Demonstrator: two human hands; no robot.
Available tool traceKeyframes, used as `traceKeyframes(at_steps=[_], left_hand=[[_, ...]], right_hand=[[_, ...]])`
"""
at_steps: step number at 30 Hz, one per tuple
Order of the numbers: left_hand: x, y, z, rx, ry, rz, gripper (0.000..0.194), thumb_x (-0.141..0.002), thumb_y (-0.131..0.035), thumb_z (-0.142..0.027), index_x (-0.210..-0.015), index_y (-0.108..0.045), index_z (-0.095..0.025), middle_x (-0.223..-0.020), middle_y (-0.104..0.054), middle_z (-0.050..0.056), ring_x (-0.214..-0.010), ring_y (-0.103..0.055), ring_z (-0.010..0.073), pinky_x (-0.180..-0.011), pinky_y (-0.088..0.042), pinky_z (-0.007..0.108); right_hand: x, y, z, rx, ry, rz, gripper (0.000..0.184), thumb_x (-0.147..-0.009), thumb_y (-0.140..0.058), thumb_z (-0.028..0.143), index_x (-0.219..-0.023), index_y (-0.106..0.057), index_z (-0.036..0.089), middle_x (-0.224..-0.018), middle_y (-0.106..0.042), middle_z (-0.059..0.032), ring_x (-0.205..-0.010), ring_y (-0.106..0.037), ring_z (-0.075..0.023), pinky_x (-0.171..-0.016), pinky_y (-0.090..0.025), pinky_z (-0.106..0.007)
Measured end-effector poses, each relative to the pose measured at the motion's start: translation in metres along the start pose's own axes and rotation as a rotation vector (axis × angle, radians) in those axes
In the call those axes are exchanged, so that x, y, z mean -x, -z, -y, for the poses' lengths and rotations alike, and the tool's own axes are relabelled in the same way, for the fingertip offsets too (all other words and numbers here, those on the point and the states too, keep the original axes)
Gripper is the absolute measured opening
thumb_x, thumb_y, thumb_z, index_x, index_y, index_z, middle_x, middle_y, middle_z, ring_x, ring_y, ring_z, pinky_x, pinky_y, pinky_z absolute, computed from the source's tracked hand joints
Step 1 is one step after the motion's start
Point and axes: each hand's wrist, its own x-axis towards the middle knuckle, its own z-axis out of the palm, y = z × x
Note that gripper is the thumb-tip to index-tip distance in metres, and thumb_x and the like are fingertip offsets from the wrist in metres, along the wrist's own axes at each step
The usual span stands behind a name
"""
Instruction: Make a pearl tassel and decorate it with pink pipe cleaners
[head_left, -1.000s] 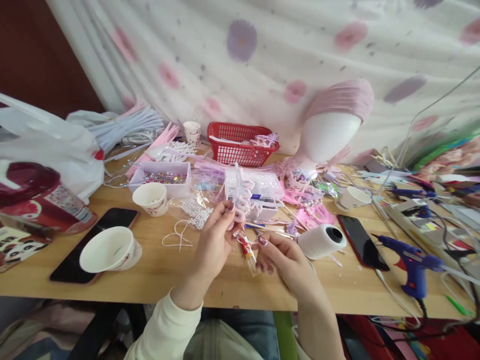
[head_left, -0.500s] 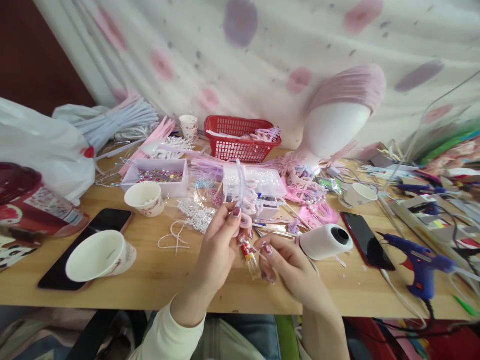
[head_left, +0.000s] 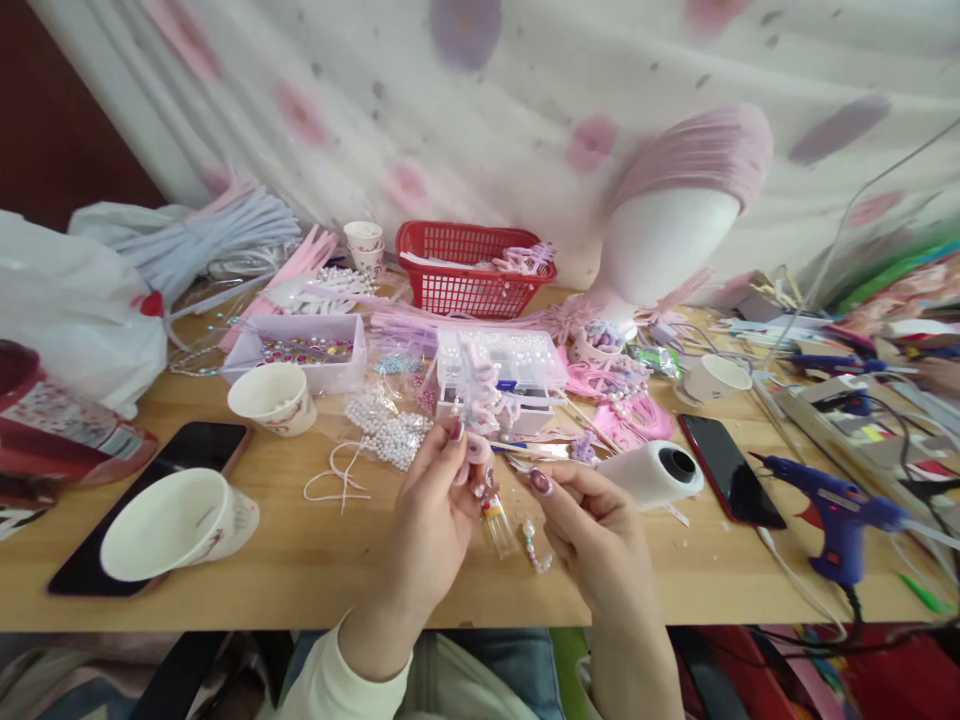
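My left hand (head_left: 433, 515) is closed in a pinch around the lower end of a fuzzy pink-and-lilac pipe-cleaner piece (head_left: 480, 385), which stands upright above the fingers. To its right, my right hand (head_left: 592, 530) has thumb and forefinger pressed together on what looks like a fine thread. A short strand of pastel beads (head_left: 532, 548) is just below and left of the right hand; whether it hangs or lies on the table I cannot tell. Between the hands, a small clear tube with a red-and-yellow label (head_left: 495, 522) lies on the tabletop.
A cone of white thread (head_left: 645, 475) lies beside my right hand. Beyond are a clear bead box (head_left: 525, 360), a red basket (head_left: 480, 290) and a foam head (head_left: 667, 240). Paper cups (head_left: 184, 525) stand left; a phone (head_left: 731, 470) and blue glue gun (head_left: 832, 510) lie right.
My right hand has moved slightly right and up, away from the left hand. The bead strand now shows below it. The whole view has shifted a little.
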Motion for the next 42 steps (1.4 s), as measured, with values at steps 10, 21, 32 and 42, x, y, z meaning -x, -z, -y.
traceKeyframes(at_steps=[10, 21, 32, 42], left_hand=[[0.008, -0.001, 0.018, 0.113, 0.144, -0.016, 0.034, -0.068, -0.096, -0.035, -0.071, -0.067, -0.017, -0.071, -0.056, -0.003, -0.068, -0.052, 0.0101, -0.067, -0.049, 0.020], [0.009, -0.008, 0.015, 0.174, 0.249, -0.020, 0.032, -0.080, -0.086, -0.027, -0.063, -0.061, -0.017, -0.068, -0.051, -0.003, -0.064, -0.048, 0.0103, -0.066, -0.049, 0.021], [0.008, -0.010, 0.007, 0.344, 0.524, -0.161, 0.030, -0.099, -0.059, -0.015, -0.072, -0.070, -0.013, -0.070, -0.064, 0.001, -0.058, -0.057, 0.0073, -0.061, -0.050, 0.019], [0.009, -0.013, 0.005, 0.285, 0.485, -0.228, 0.047, -0.106, -0.042, -0.014, -0.070, -0.072, -0.011, -0.070, -0.067, 0.004, -0.058, -0.058, 0.0081, -0.060, -0.051, 0.019]], right_hand=[[0.004, -0.005, -0.006, 0.024, 0.049, 0.013, 0.036, -0.079, -0.084, 0.054, -0.086, -0.083, 0.019, -0.047, -0.046, 0.0050, -0.040, -0.021, -0.0046, -0.036, -0.021, -0.020], [0.012, -0.001, 0.005, 0.248, 0.188, -0.035, 0.018, -0.080, -0.081, 0.039, -0.082, -0.084, 0.021, -0.057, -0.066, -0.0035, -0.039, -0.034, -0.0080, -0.035, -0.024, -0.021], [0.021, -0.006, 0.011, 0.511, 0.382, 0.012, 0.018, -0.089, -0.068, 0.024, -0.095, -0.085, 0.023, -0.050, -0.035, 0.0059, -0.043, -0.022, -0.0076, -0.041, -0.016, -0.024], [0.021, -0.010, 0.013, 0.617, 0.411, -0.019, 0.019, -0.090, -0.066, 0.025, -0.095, -0.085, 0.021, -0.051, -0.032, 0.0066, -0.044, -0.028, -0.0086, -0.043, -0.022, -0.025]])
